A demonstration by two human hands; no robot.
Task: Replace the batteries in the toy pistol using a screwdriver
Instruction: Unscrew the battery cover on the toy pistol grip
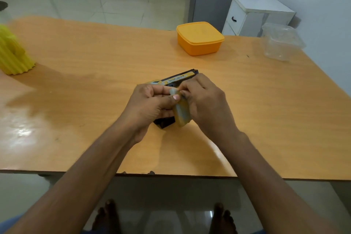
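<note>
Toy pistol (179,80) at centre of the tabletop (95,81), black body with a yellow label strip, barrel pointing toward 1 o'clock, butt end showing dark below the hands at 6 o'clock. Held up between both hands, just above the wood. Left hand (150,104) curled round the pistol from 9 o'clock, grip clamped on it, thumb laid across toward the right. Right hand (205,104) closing in from 3 o'clock, fingertips pinched on a translucent yellowish piece (181,113) at the handle; screwdriver handle or cover, cannot tell. Farther out: orange lidded container (199,39) at 1 o'clock, clear plastic tub (281,43) at 2 o'clock near the far corner, ribbed yellow object (13,53) at 10 o'clock by the left edge. Beyond the tabletop, white drawer cabinet (254,15) against the wall. Bare feet on the tiled floor underneath.
</note>
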